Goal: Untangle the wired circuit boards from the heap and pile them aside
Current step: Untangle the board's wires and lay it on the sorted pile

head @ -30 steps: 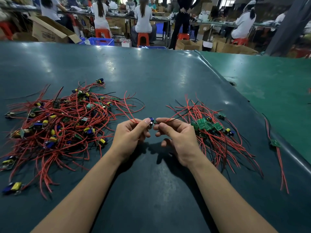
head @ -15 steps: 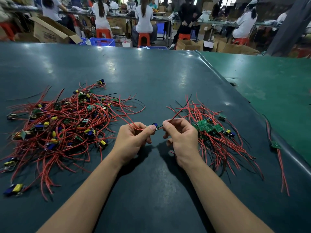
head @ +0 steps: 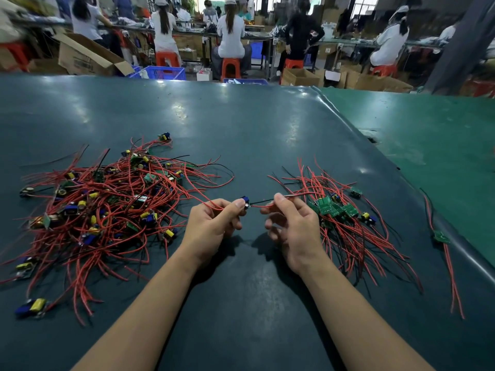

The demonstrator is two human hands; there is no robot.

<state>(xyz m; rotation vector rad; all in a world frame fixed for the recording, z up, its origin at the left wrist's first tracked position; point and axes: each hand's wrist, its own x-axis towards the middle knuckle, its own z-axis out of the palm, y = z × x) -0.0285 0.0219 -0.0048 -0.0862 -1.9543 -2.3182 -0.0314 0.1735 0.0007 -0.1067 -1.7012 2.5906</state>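
1. Left hand (head: 214,223): fingers curled, thumb and forefinger pinching a small circuit board (head: 244,202) with a blue component, held just above the bench (head: 241,124)
2. Right hand (head: 292,226): fingers curled, grip closed on the red and black wires (head: 261,203) that run from that board — the wires span the short gap between the two hands
3. Tangled heap (head: 107,204): boards and red wires, lying on the bench left of the left hand
4. Sorted pile (head: 337,210): green boards with wires fanned toward the near edge, lying just right of the right hand
5. One separate wired board (head: 441,236) lies near the bench's right edge — well apart from both groups
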